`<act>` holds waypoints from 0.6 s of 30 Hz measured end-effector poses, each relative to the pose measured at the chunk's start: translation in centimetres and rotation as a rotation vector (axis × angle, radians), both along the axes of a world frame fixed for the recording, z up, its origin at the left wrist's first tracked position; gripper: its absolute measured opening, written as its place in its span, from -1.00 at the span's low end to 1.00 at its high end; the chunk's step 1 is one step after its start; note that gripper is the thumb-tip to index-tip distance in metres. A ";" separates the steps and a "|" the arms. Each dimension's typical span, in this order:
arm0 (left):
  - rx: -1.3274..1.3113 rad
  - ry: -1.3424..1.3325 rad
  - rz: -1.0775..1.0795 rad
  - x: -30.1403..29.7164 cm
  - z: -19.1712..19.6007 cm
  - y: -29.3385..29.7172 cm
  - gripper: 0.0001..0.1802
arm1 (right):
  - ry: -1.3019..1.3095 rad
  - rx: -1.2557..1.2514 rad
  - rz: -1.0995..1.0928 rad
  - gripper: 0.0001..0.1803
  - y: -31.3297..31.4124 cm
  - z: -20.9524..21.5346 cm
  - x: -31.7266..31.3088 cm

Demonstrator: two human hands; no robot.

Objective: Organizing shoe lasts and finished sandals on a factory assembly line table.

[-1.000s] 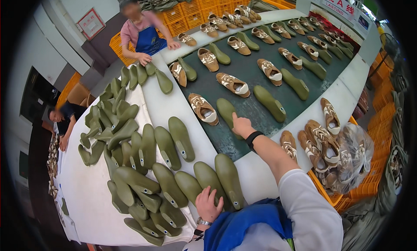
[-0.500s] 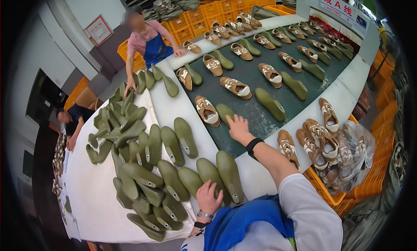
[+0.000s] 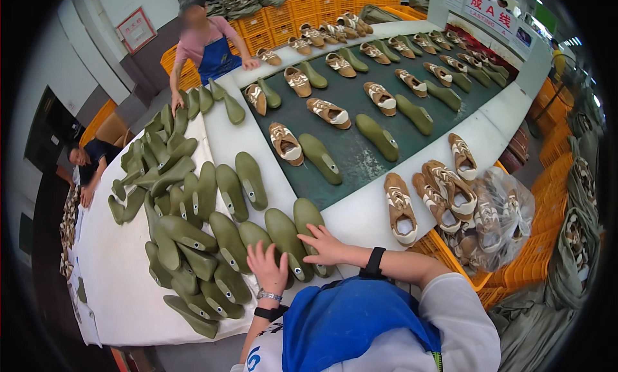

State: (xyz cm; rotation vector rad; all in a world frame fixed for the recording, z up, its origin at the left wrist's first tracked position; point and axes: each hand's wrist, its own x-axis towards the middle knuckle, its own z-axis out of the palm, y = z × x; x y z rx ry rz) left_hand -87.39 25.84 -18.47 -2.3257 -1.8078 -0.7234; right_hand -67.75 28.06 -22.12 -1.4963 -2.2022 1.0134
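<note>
The person's left hand (image 3: 268, 267) is open, palm down, fingers spread over a short green last (image 3: 252, 230) at the near edge of the desk (image 3: 355, 211). The right hand (image 3: 326, 246) is open too, fingers splayed across the rightmost last (image 3: 308, 212) of that row; neither hand closes around anything. Between them lies another last (image 3: 280, 228). To the left, more green lasts (image 3: 187, 233) are heaped on a white cloth (image 3: 122, 282). Ahead, a dark green surface (image 3: 360, 169) carries brown-and-white shoes and lasts in rows. To the right, a brown shoe (image 3: 400, 208) stands near other shoes and a clear plastic bag (image 3: 512, 204) over an orange crate (image 3: 479, 280). Across the desk, a co-worker in a blue apron (image 3: 219, 61) reaches to the lasts' far end.
</note>
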 end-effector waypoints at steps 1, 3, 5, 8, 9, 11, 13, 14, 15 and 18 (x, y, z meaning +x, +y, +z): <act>-0.060 -0.134 0.030 -0.8 -1.0 0.0 -0.62 | -0.003 0.003 0.001 -0.22 -0.6 0.1 0.0; -0.185 -0.401 0.090 -1.9 -3.5 0.5 -0.61 | 0.078 0.022 -0.034 -0.19 -0.8 -0.2 -0.1; -0.237 -0.360 0.062 -2.1 -4.6 0.7 -0.63 | 0.123 0.061 -0.054 -0.19 -0.7 -0.8 -0.1; -0.197 -0.241 -0.008 -1.3 -4.4 0.4 -0.62 | 0.128 0.055 -0.073 -0.17 -0.3 -0.8 0.4; -0.199 -0.241 -0.048 -0.8 -4.5 0.3 -0.61 | 0.108 0.051 -0.093 -0.18 -0.4 -0.8 0.6; -0.196 -0.244 -0.114 0.1 -4.7 0.0 -0.57 | 0.067 0.048 -0.117 -0.21 -0.6 0.1 0.8; -0.211 -0.270 -0.186 1.4 -4.4 -0.3 -0.50 | 0.037 0.095 -0.186 -0.23 -0.9 0.1 1.3; -0.229 -0.280 -0.214 1.9 -4.4 -0.1 -0.47 | 0.027 0.114 -0.199 -0.24 -0.8 -0.2 1.8; -0.251 -0.291 -0.243 2.4 -4.4 0.2 -0.45 | 0.016 0.130 -0.213 -0.24 -0.8 -0.3 2.4; -0.306 -0.321 -0.303 3.3 -3.8 1.4 -0.34 | -0.019 0.131 -0.267 -0.26 -0.8 -0.2 3.5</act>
